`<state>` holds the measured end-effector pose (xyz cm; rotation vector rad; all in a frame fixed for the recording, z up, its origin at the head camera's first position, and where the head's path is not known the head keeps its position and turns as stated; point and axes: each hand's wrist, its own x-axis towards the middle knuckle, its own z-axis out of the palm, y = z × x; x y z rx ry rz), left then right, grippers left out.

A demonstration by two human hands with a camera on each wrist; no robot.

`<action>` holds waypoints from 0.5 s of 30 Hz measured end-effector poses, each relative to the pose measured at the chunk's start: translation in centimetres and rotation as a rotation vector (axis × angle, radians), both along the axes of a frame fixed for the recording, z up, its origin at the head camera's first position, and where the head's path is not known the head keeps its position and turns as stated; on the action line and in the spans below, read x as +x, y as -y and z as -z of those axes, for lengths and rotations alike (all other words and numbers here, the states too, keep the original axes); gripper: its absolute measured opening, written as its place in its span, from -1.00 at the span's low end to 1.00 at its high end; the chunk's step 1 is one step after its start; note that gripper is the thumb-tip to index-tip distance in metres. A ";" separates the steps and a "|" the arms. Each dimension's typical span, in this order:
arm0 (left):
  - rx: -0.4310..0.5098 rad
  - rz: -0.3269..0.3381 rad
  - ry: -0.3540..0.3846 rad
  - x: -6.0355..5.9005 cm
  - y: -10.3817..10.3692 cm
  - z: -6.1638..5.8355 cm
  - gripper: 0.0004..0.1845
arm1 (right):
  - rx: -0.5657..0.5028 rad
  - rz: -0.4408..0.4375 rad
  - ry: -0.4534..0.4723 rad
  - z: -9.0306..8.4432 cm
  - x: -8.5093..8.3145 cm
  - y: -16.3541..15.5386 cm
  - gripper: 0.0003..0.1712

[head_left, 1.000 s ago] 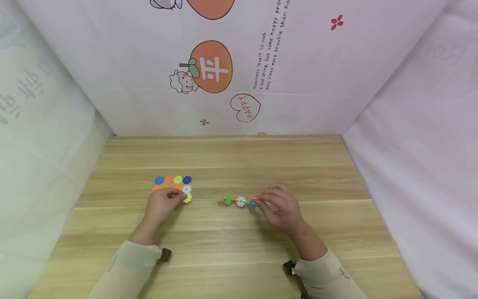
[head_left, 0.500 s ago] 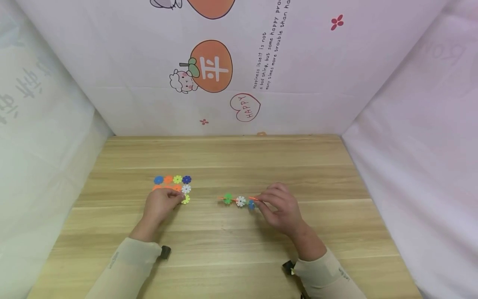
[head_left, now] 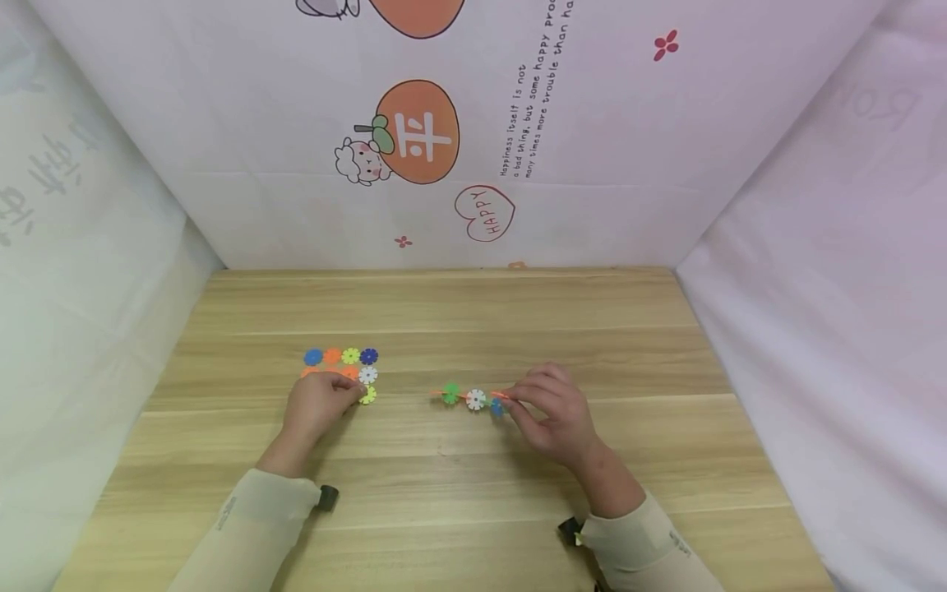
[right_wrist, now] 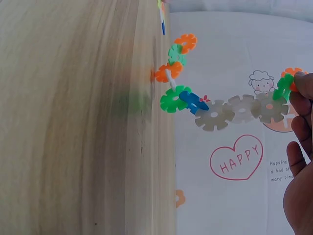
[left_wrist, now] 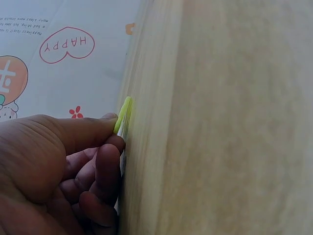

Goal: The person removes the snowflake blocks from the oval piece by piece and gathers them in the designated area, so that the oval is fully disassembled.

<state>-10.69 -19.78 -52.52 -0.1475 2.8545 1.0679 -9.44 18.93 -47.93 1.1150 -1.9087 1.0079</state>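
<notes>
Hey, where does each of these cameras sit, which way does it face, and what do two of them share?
Head: worn on the head, facing forward and down at the table and printed backdrop; left hand, right hand and sleeves show.
Left wrist: on the left wrist, facing along the table toward the backdrop; the left hand shows, pinching a yellow disc.
Right wrist: on the right wrist, facing the disc chain and backdrop; part of the right hand shows at the picture's right edge.
Shared: head and right wrist both show the disc chain.
</notes>
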 end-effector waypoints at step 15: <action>0.036 0.019 -0.047 0.2 -1.1 -0.7 -0.75 | -0.003 -0.001 -0.013 0.0 0.1 0.1 -0.88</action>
